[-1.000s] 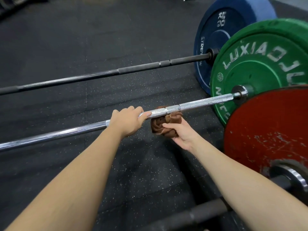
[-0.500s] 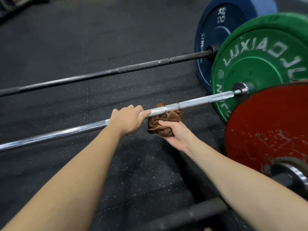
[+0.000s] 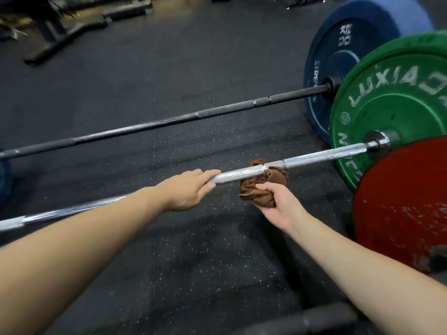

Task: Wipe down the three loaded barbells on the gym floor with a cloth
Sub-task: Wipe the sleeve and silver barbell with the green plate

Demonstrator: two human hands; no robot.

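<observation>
Three barbells lie side by side on the dark gym floor. The middle one is a chrome bar [image 3: 321,154] with a green plate [image 3: 396,112] at its right end. My left hand [image 3: 191,189] rests on this bar with the fingers laid along the knurled part. My right hand [image 3: 280,204] grips a bunched brown cloth [image 3: 263,189] pressed against the bar from below, just right of my left hand. Behind lies a black bar [image 3: 169,122] with a blue plate [image 3: 346,56]. The nearest bar [image 3: 314,320] is dark, with a scuffed red plate [image 3: 406,204].
Speckled black rubber flooring [image 3: 193,262] lies between the bars. Dark gym equipment bases [image 3: 63,37] stand at the far left. A blue plate edge [image 3: 4,180] shows at the left border.
The view has lifted and shifted, showing more of the far floor. My right hand and the cloth have slid a little to the right along the chrome bar. My left hand's fingers have straightened along the bar.
</observation>
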